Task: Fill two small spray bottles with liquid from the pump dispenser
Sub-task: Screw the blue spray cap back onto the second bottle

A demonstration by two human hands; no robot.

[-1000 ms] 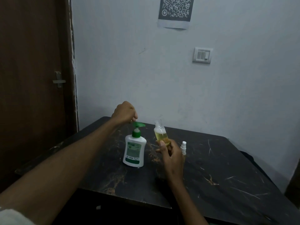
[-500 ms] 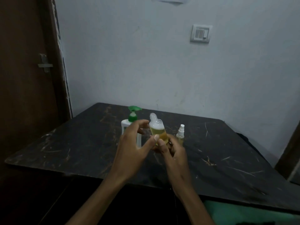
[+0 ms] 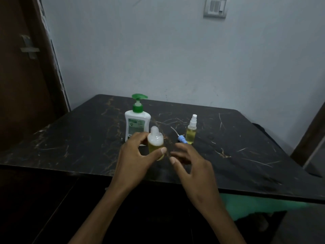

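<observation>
A white pump dispenser with a green pump head stands upright on the black table. My left hand grips a small uncapped spray bottle holding yellow liquid with white foam at its neck. My right hand hovers just right of that bottle, fingers apart, holding nothing. A loose blue spray cap with a thin dip tube lies on the table beyond my right fingers. A second small spray bottle, capped and holding yellow liquid, stands upright to the right.
The table has a scratched dark top and backs onto a pale wall with a switch plate. A brown door with a latch stands at the left. Something green shows below the table's near edge.
My left hand left the pump head and took hold of the open bottle. My right hand let go of it and moved right. The camera tilted down.
</observation>
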